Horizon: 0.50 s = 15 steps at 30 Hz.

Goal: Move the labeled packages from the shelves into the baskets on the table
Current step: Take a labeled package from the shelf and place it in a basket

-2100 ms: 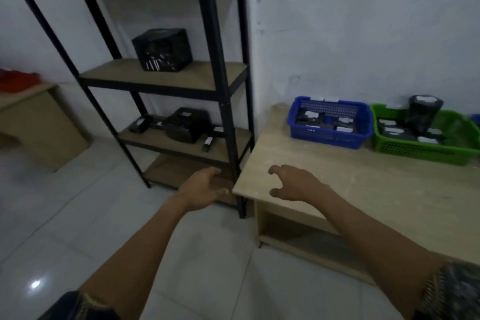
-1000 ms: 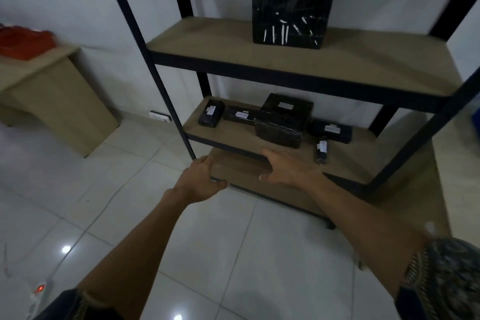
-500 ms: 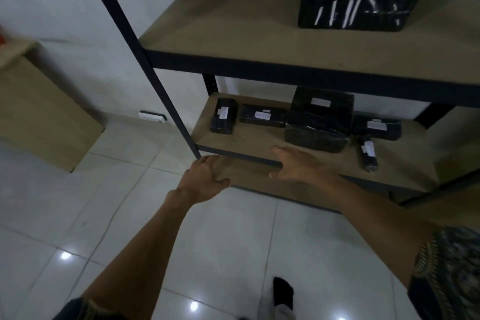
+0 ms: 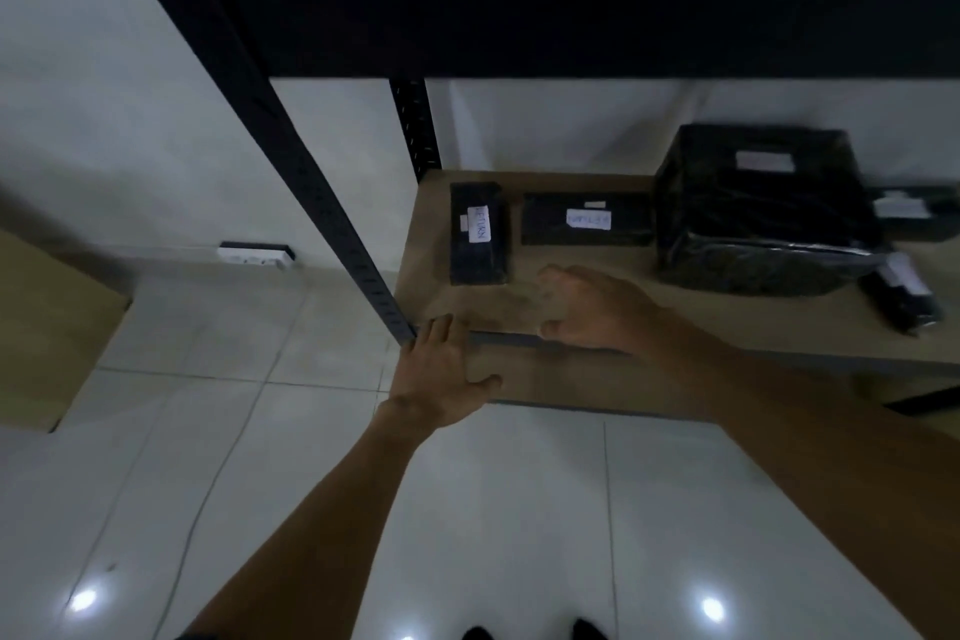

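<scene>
Black packages [image 4: 763, 208], five, on one shelf [image 4: 779, 317]; left hand [image 4: 441, 374], right hand [image 4: 592, 312], fingers loose, empty.

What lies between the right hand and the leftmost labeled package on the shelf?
Only bare shelf board: in the head view, the right hand is just short of the leftmost package, nothing between them.

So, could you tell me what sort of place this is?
Likely a small storeroom for parcels: a black metal rack with wooden shelves, black wrapped packages with white labels, one reading RETURN, and a tiled floor.
</scene>
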Motion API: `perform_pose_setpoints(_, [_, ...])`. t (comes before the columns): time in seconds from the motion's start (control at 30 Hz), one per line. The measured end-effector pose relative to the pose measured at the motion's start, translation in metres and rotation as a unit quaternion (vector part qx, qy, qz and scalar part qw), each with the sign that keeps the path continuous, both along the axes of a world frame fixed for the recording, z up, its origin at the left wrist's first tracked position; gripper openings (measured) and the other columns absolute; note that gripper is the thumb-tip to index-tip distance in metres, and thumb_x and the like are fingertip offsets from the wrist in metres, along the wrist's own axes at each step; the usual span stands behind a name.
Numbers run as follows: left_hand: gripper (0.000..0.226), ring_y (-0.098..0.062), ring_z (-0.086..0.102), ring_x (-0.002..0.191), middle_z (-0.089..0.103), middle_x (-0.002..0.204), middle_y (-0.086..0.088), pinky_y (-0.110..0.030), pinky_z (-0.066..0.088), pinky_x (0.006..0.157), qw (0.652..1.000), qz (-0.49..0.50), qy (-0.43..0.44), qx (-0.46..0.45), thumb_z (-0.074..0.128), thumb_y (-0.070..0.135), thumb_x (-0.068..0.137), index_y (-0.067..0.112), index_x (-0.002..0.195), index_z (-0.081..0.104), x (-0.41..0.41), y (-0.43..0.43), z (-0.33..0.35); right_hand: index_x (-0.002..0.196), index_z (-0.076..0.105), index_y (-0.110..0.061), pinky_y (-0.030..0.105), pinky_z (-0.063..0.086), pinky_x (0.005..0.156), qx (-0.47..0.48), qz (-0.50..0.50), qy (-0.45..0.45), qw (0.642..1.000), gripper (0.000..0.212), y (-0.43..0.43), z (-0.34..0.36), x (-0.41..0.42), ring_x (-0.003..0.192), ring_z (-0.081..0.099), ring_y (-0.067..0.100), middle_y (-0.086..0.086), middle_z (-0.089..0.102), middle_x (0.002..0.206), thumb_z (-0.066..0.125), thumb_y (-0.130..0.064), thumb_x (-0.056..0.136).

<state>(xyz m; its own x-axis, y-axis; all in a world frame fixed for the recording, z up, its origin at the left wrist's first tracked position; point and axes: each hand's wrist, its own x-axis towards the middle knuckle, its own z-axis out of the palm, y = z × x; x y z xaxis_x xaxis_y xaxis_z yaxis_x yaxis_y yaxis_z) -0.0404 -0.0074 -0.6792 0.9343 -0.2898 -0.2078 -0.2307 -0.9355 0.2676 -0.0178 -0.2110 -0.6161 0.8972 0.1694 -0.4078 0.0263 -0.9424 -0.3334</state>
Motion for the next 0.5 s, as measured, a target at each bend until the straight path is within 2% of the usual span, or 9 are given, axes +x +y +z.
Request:
perform_pose_setpoints(0.1, [0.088,-0.025,0.033,0.136,0.040,0.145,-0.005,-0.042,0.029,0.112,0.998,-0.023,-0.056,0.001,0.058,0.066,0.075,0.013,0.142,0.037,0.021,0.008,-0.049,0.139,0.039,-0.021,0.034,0.041,0.094,0.014,0.000,-0.037,0.999,0.060,0.019,-0.034,0.024,0.122,0.048,0.028,0.008,0.048,0.135,0.061,-0.042,0.087])
perform_pose_setpoints(0.2, [0.092,-0.030,0.040,0.133,0.047,0.139,-0.010,-0.049,0.032,0.111,0.991,-0.044,-0.130,-0.003,0.036,0.079,0.073,0.010,0.133,0.047,0.037,0.007,-0.093,0.138,0.039,-0.022,0.038,0.042,0.095,0.025,-0.018,-0.108,0.994,0.061,0.036,-0.064,0.054,0.120,0.049,0.030,0.010,0.047,0.134,0.058,-0.050,0.087])
perform_pose_setpoints(0.3, [0.093,-0.033,0.039,0.136,0.045,0.143,-0.017,-0.054,0.031,0.112,0.978,-0.051,-0.201,-0.031,0.025,0.077,0.084,0.004,0.137,0.045,0.048,0.006,-0.128,0.142,0.033,-0.023,0.046,0.040,0.101,0.010,-0.068,-0.171,0.983,0.080,0.054,-0.089,0.084,0.128,0.041,0.034,0.013,0.036,0.144,0.046,-0.073,0.081])
perform_pose_setpoints(0.4, [0.079,-0.029,0.035,0.140,0.043,0.147,-0.014,-0.052,0.028,0.113,0.952,-0.056,-0.296,-0.052,0.043,0.066,0.089,0.005,0.139,0.044,0.060,0.007,-0.159,0.148,0.021,-0.024,0.048,0.037,0.102,-0.031,-0.112,-0.209,0.971,0.101,0.070,-0.115,0.102,0.132,0.036,0.040,0.016,0.029,0.149,0.030,-0.089,0.071])
perform_pose_setpoints(0.5, [0.073,-0.027,0.040,0.136,0.049,0.142,-0.012,-0.047,0.027,0.113,0.923,-0.050,-0.373,-0.075,0.052,0.061,0.086,0.008,0.136,0.048,0.070,0.006,-0.179,0.150,0.009,-0.026,0.042,0.040,0.098,-0.024,-0.134,-0.220,0.966,0.108,0.078,-0.134,0.112,0.127,0.041,0.041,0.019,0.028,0.149,0.033,-0.091,0.067])
